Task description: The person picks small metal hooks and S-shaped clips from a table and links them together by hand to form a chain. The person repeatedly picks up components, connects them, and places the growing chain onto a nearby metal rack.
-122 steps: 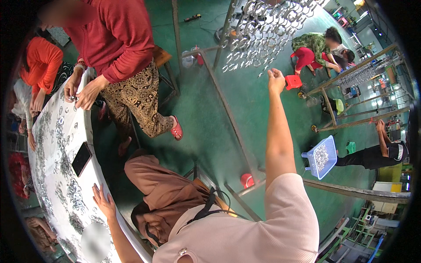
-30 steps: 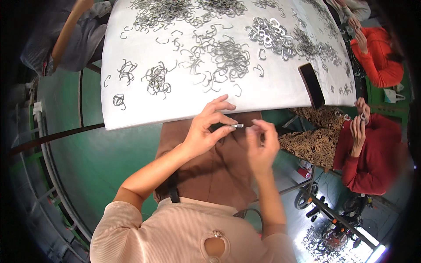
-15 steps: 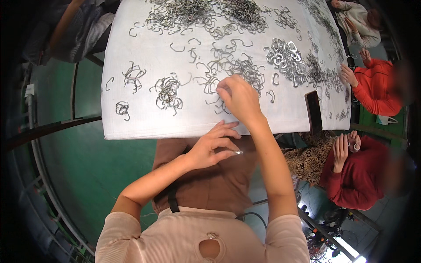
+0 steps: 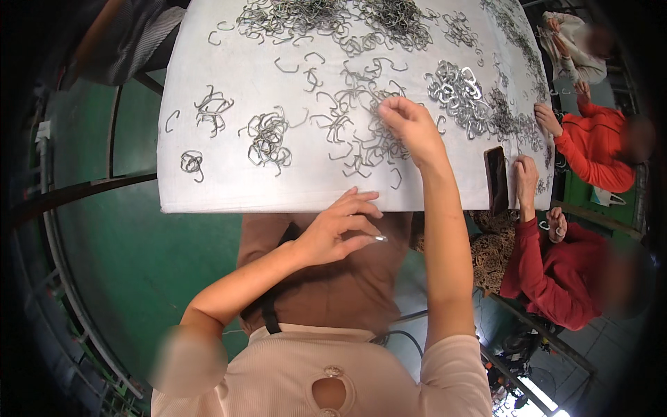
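My left hand [image 4: 339, 228] is in front of the table's near edge, thumb and index finger pinching a small shiny metal piece [image 4: 380, 238]; its other fingers stretch toward the edge. Over a loose heap of bent grey metal hooks [image 4: 358, 146] is my right hand [image 4: 417, 132]. Its thumb and fingertips are drawn together, and whether a hook sits between them is hidden. Smaller clumps of hooks [image 4: 267, 139] lie left of the heap. Right of it is a pile of brighter, link-shaped metal pieces [image 4: 457, 94].
The white-covered table [image 4: 229, 191] carries large hook piles [image 4: 299, 17] at the far side. A dark phone [image 4: 496, 181] lies at the near right. Co-workers in dark red [image 4: 556, 274], bright red [image 4: 597, 146] and white [image 4: 577, 48] sit along the right side; another person [image 4: 132, 42] is at far left.
My right hand has shifted right and slightly away from me over the heap. The left hand keeps its pinch in place. The dark-red-sleeved co-worker's hand has reached onto the table by the phone.
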Demonstrator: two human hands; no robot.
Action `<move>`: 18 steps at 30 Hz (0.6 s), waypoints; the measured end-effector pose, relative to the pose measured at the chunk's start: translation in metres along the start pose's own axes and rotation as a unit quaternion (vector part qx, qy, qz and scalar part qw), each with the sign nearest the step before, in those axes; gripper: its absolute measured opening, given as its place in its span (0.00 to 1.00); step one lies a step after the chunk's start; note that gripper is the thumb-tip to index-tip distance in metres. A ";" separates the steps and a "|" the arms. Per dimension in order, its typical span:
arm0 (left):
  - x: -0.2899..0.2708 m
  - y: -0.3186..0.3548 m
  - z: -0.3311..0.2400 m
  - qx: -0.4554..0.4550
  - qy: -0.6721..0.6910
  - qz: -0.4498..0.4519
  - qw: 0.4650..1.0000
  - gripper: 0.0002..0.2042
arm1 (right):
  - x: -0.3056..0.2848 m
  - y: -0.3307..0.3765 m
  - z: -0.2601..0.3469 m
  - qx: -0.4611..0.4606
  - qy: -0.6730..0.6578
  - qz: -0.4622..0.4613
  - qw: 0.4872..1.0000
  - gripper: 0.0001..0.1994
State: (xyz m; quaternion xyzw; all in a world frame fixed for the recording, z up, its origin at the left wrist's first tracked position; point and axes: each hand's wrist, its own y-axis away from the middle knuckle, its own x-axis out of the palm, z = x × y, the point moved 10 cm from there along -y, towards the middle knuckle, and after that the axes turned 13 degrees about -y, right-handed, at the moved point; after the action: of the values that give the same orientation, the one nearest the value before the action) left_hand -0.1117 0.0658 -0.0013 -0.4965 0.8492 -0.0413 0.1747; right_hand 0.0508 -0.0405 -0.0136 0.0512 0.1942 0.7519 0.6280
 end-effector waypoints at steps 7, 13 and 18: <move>0.004 0.000 -0.007 -0.006 -0.033 -0.016 0.999 0.06 | -0.015 0.073 -0.021 0.034 -0.371 0.002 0.928 0.04; 0.007 0.001 -0.017 -0.021 -0.061 -0.054 0.996 0.05 | -0.025 0.179 -0.002 -0.105 -0.280 -0.127 0.946 0.07; 0.013 -0.006 -0.030 0.004 -0.098 -0.067 0.993 0.06 | -0.025 0.241 -0.021 -0.129 -0.292 -0.206 0.925 0.11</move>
State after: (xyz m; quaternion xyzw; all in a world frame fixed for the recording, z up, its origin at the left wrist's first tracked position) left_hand -0.1225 0.0482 0.0244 -0.5533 0.7926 -0.0079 0.2561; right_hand -0.1732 -0.1024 0.0569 0.1457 -0.0895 0.5760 0.7993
